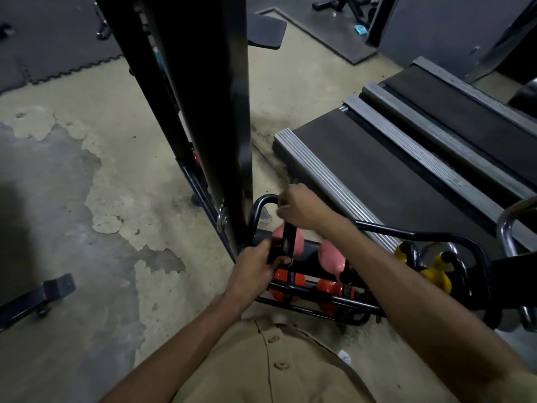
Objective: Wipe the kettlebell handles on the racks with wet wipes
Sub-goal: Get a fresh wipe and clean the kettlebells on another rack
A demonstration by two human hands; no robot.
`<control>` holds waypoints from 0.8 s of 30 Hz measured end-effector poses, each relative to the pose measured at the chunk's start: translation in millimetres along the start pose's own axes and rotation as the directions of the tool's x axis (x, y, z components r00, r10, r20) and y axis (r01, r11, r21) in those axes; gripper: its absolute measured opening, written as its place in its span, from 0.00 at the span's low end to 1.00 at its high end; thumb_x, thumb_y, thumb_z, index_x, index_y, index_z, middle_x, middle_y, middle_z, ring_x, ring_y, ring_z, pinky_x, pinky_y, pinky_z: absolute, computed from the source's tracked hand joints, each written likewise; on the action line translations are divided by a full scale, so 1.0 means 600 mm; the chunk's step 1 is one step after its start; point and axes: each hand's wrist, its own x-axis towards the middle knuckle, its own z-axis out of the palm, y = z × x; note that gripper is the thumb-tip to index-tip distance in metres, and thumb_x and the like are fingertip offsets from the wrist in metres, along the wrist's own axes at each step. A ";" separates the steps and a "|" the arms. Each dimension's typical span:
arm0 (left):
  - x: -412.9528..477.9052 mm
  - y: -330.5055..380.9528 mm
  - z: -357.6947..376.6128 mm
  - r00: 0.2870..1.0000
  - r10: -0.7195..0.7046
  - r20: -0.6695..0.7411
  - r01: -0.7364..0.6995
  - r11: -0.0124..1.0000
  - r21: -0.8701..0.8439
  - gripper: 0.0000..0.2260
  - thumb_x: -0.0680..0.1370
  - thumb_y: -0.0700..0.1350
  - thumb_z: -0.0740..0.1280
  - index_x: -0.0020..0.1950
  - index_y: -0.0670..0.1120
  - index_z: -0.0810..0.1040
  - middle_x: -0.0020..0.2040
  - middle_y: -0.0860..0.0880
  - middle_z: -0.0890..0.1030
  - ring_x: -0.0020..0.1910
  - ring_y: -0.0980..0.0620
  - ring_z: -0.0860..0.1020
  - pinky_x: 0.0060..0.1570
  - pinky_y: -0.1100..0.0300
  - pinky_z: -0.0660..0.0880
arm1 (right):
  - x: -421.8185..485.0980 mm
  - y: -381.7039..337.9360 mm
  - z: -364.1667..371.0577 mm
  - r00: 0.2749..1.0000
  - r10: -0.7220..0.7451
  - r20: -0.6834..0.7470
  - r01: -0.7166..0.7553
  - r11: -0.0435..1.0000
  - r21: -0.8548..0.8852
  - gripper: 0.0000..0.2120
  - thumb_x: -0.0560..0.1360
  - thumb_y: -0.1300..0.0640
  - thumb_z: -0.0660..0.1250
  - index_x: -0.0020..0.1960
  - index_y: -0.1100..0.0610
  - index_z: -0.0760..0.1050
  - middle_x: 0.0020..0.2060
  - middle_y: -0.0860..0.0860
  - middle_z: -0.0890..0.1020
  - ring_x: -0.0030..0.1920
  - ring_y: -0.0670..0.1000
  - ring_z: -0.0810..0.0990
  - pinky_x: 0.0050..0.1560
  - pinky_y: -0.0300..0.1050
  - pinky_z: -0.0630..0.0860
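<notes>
While the left grip is curled tight round the lower part of a black handle, thumb and fingers wrapped about it, the right grip is bunched into a loose fist just above the same handle. The right fist lies over the curved top rail of the rack at its left end. A pale sliver shows under the right fingers, but it is too small to say whether it is a wipe, so what this grip has hold of cannot be told.

The handle belongs to a pink kettlebell sitting at the left end of the rack's upper tier, between the two hands. A second pink kettlebell sits just beside it, partly under the right forearm. Two orange kettlebells lie on the lower tier beneath them, and yellow kettlebells stand towards the right end.

A tall black post rises against the rack's left end. Treadmills lie beyond the rack's far edge, on a worn, patchy floor. A tan buttoned shirt fills the bottom of the view.
</notes>
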 end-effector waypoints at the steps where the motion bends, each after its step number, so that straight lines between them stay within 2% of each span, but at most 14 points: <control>1: 0.001 -0.003 0.001 1.000 -0.004 -0.003 0.004 1.000 0.023 0.14 0.78 0.52 0.73 0.61 0.49 0.78 0.49 0.48 0.87 0.49 0.47 0.85 0.45 0.51 0.81 | -0.017 -0.004 0.008 0.997 -0.065 -0.038 0.062 0.996 -0.063 0.08 0.73 0.61 0.67 0.41 0.64 0.82 0.42 0.59 0.81 0.47 0.61 0.79 0.37 0.50 0.70; 3: 0.003 -0.004 0.002 1.000 -0.010 -0.010 0.010 1.000 0.020 0.15 0.78 0.54 0.72 0.61 0.50 0.78 0.48 0.48 0.87 0.49 0.47 0.85 0.44 0.50 0.80 | -0.054 -0.001 0.030 0.975 -0.096 -0.201 0.091 0.995 -0.037 0.06 0.75 0.61 0.68 0.47 0.59 0.84 0.49 0.54 0.77 0.53 0.56 0.74 0.42 0.47 0.70; 4: 0.003 -0.001 0.003 1.000 -0.011 -0.005 0.011 1.000 -0.007 0.14 0.78 0.53 0.73 0.61 0.52 0.78 0.48 0.50 0.87 0.49 0.50 0.85 0.45 0.51 0.80 | -0.073 0.003 0.045 0.948 -0.053 -0.313 0.070 0.997 0.044 0.05 0.76 0.61 0.69 0.48 0.57 0.84 0.49 0.51 0.76 0.53 0.53 0.73 0.44 0.45 0.71; 6: 0.002 0.002 0.005 1.000 -0.007 0.012 0.009 0.996 -0.092 0.14 0.78 0.48 0.75 0.62 0.56 0.78 0.49 0.54 0.87 0.51 0.58 0.85 0.50 0.54 0.81 | -0.110 0.005 0.076 0.882 0.144 -0.448 0.000 0.952 0.305 0.04 0.77 0.59 0.71 0.47 0.51 0.81 0.47 0.48 0.76 0.48 0.49 0.76 0.46 0.45 0.75; 7: 0.003 0.002 0.006 1.000 -0.009 0.023 0.012 0.991 -0.130 0.16 0.78 0.46 0.75 0.64 0.55 0.79 0.51 0.56 0.87 0.54 0.61 0.84 0.54 0.55 0.81 | -0.124 0.001 0.089 0.864 0.284 -0.415 -0.060 0.877 0.476 0.05 0.78 0.57 0.71 0.45 0.50 0.78 0.45 0.48 0.78 0.46 0.49 0.79 0.46 0.45 0.77; 9: 0.003 0.003 0.002 0.999 -0.021 0.029 0.025 0.989 -0.146 0.18 0.77 0.46 0.76 0.67 0.51 0.79 0.56 0.57 0.86 0.59 0.64 0.81 0.59 0.63 0.79 | -0.137 -0.009 0.111 0.825 0.516 -0.232 -0.130 0.572 0.810 0.05 0.80 0.55 0.70 0.46 0.53 0.77 0.40 0.51 0.82 0.40 0.53 0.83 0.44 0.50 0.80; 11: 0.005 0.006 -0.005 0.999 -0.017 0.037 0.022 0.990 -0.136 0.19 0.77 0.48 0.76 0.67 0.49 0.80 0.56 0.58 0.84 0.58 0.68 0.78 0.58 0.71 0.75 | -0.136 -0.013 0.108 0.795 0.606 -0.032 -0.121 0.211 0.970 0.05 0.82 0.59 0.67 0.49 0.59 0.78 0.34 0.52 0.83 0.35 0.53 0.83 0.38 0.47 0.80; 12: 0.007 0.007 -0.006 0.999 -0.009 0.046 0.015 0.991 -0.134 0.19 0.77 0.48 0.76 0.67 0.49 0.80 0.56 0.58 0.84 0.58 0.69 0.78 0.57 0.73 0.74 | -0.131 -0.011 0.101 0.794 0.604 0.070 -0.141 0.071 0.987 0.06 0.83 0.63 0.64 0.49 0.61 0.79 0.34 0.52 0.84 0.35 0.52 0.82 0.36 0.45 0.78; 14: 0.009 0.008 -0.007 0.998 0.003 0.058 0.004 0.992 -0.122 0.18 0.76 0.48 0.77 0.65 0.49 0.80 0.56 0.58 0.84 0.57 0.69 0.78 0.56 0.74 0.73 | -0.115 -0.008 0.085 0.826 0.508 0.243 -0.190 -0.156 0.969 0.15 0.82 0.68 0.57 0.51 0.59 0.82 0.38 0.55 0.87 0.39 0.53 0.85 0.40 0.48 0.79; 17: 0.014 0.005 -0.007 0.998 -0.018 0.055 0.025 0.992 -0.127 0.17 0.75 0.49 0.77 0.62 0.49 0.80 0.55 0.55 0.86 0.58 0.63 0.81 0.59 0.66 0.77 | -0.093 -0.006 0.080 0.831 0.383 0.403 -0.218 -0.442 0.870 0.19 0.82 0.68 0.52 0.62 0.65 0.80 0.51 0.62 0.86 0.46 0.57 0.88 0.45 0.52 0.83; 20: 0.012 0.002 -0.005 0.998 -0.030 0.053 0.037 0.991 -0.132 0.16 0.76 0.50 0.77 0.61 0.50 0.80 0.56 0.55 0.86 0.59 0.63 0.81 0.59 0.63 0.78 | -0.088 -0.020 0.084 0.811 0.444 0.381 -0.125 -0.505 0.854 0.17 0.81 0.69 0.56 0.65 0.70 0.77 0.53 0.63 0.84 0.41 0.55 0.87 0.39 0.48 0.84; 22: 0.008 0.003 0.000 0.999 -0.031 0.043 0.037 0.989 -0.140 0.15 0.76 0.49 0.77 0.60 0.51 0.80 0.55 0.56 0.86 0.58 0.64 0.81 0.59 0.63 0.78 | -0.098 -0.034 0.092 0.762 0.562 0.322 -0.015 -0.481 0.877 0.12 0.82 0.70 0.59 0.61 0.67 0.78 0.44 0.61 0.85 0.35 0.54 0.86 0.33 0.45 0.82; 23: 0.006 0.003 0.003 0.999 -0.032 0.038 0.037 0.988 -0.152 0.14 0.75 0.49 0.77 0.59 0.51 0.81 0.54 0.57 0.86 0.58 0.65 0.81 0.60 0.61 0.79 | -0.104 -0.040 0.099 0.726 0.634 0.266 0.022 -0.408 0.913 0.09 0.82 0.69 0.61 0.57 0.64 0.78 0.40 0.59 0.85 0.34 0.54 0.86 0.33 0.46 0.83; 24: 0.005 0.001 0.005 0.999 -0.033 0.034 0.039 0.986 -0.164 0.14 0.75 0.48 0.77 0.59 0.52 0.81 0.54 0.57 0.86 0.58 0.65 0.81 0.60 0.60 0.79 | -0.108 -0.043 0.108 0.683 0.714 0.156 0.041 -0.250 0.967 0.06 0.82 0.67 0.63 0.54 0.60 0.78 0.40 0.58 0.86 0.38 0.55 0.87 0.37 0.48 0.84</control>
